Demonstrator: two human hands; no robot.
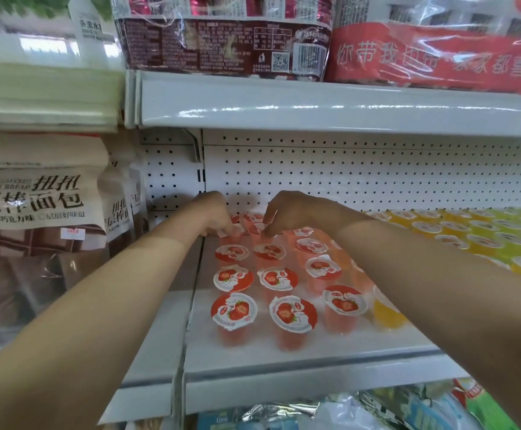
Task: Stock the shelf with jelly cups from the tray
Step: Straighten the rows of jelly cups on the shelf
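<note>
Several strawberry jelly cups (233, 310) with red and white lids stand in rows on the left part of the white shelf (315, 358). Both my arms reach to the back rows. My left hand (217, 214) curls its fingers down over a strawberry jelly cup (226, 233) at the back left. My right hand (287, 211) points its fingers down and pinches the rim of another back-row strawberry cup (257, 228). The bodies of both cups are hidden. No tray is in view.
Orange jelly cups (389, 311) and yellow-green ones (482, 240) fill the shelf to the right. A perforated back panel (346, 175) closes the rear. Bread bags (35, 200) stand on the left, large packs (222, 41) on the shelf above, and more packets (330, 411) below.
</note>
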